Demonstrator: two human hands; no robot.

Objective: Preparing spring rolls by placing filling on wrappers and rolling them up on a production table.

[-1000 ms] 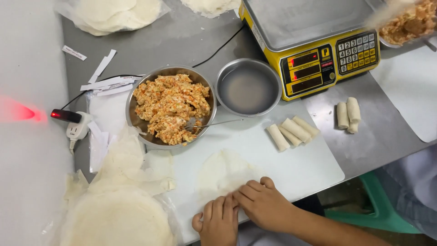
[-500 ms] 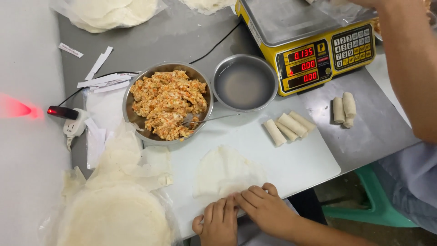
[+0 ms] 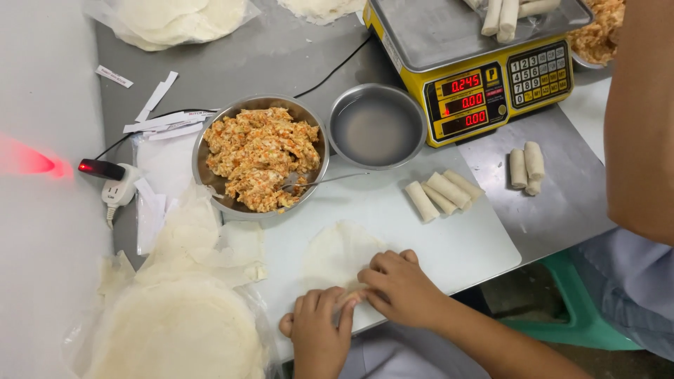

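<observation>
The head view looks down on a white cutting board [image 3: 435, 238] lying on a steel table [image 3: 281, 56]. The left hand [image 3: 319, 330] and the right hand [image 3: 400, 288] meet at the near edge of a thin round wrapper [image 3: 337, 249] spread on the board. Both hands curl their fingers down over the wrapper's near edge, pinching it into a fold; the fingertips of the two hands touch each other there. Whether filling sits under the fold cannot be told.

Beyond the wrapper stands a metal bowl of orange-flecked filling [image 3: 260, 154] with a spoon [image 3: 323, 182] resting in it, handle pointing right. Just right of it is a smaller metal bowl of cloudy liquid [image 3: 375, 126]. Three finished rolls [image 3: 442, 193] lie side by side on the board's far right part; three more rolls [image 3: 528, 167] lie on the bare table beside it. A yellow electronic scale [image 3: 477, 77] carries further rolls on its pan. A stack of round wrappers [image 3: 175, 330] in plastic sits left of the hands. Another person's bare arm [image 3: 642, 119] hangs at the right edge
</observation>
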